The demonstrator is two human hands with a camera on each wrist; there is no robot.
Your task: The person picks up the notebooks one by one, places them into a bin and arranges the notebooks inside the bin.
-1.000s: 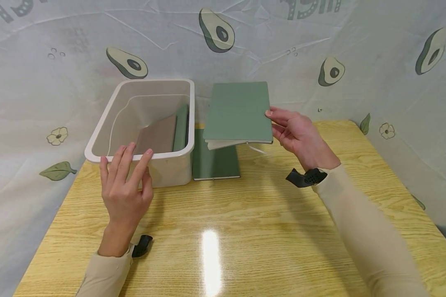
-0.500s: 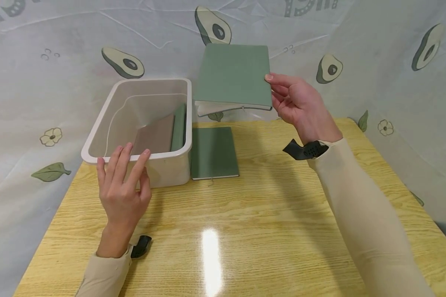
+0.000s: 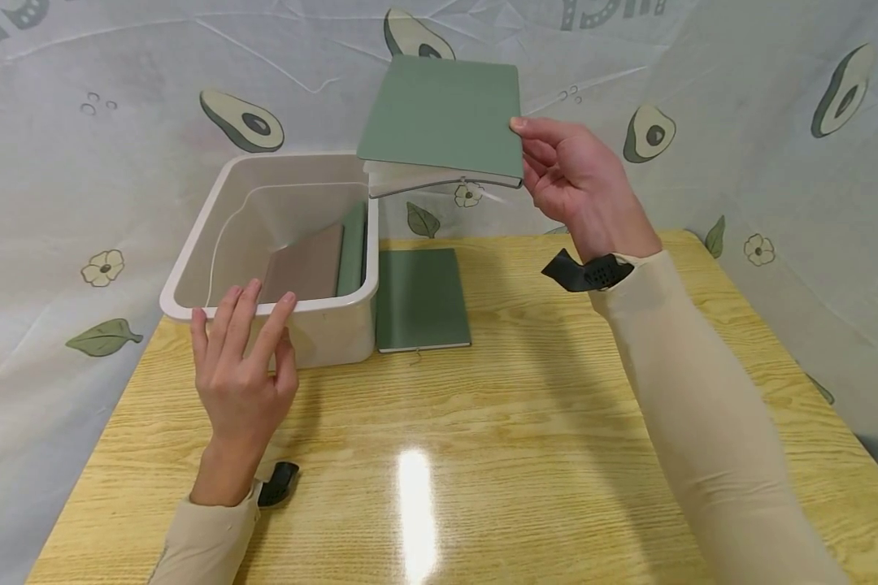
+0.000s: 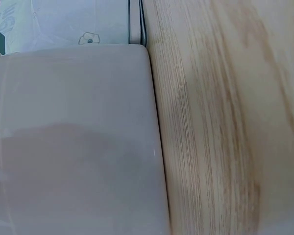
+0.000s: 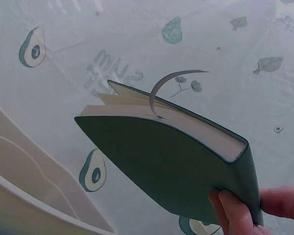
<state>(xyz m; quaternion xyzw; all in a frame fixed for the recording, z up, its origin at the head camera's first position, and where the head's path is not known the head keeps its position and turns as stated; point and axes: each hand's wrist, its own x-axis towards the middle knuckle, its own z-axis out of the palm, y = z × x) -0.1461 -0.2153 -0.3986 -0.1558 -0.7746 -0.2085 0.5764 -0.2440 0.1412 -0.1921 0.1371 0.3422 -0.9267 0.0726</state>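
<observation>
My right hand [image 3: 581,179] pinches a green hardcover notebook [image 3: 446,114] by its spine edge, high at the back. Its free side overlaps the bin's back right corner in the head view. In the right wrist view the notebook [image 5: 161,161] hangs tilted, pages slightly fanned, a ribbon bookmark [image 5: 159,88] sticking out. My left hand [image 3: 241,382] rests with extended fingers on the front rim of a beige plastic bin [image 3: 336,333]. Inside the bin lie a brown notebook [image 3: 303,264] and, along the right wall, a green notebook [image 3: 352,252]. The left wrist view shows the bin's outer wall [image 4: 78,137], no fingers.
A dark green notebook [image 3: 423,301] lies flat on the wooden table [image 3: 527,455], right beside the bin. Behind the table hangs a pale curtain [image 3: 322,73] printed with avocados, leaves and flowers.
The right hand has lifted the green notebook up from over the dark green one, then shifted it left toward the bin. The left hand has stayed on the rim.
</observation>
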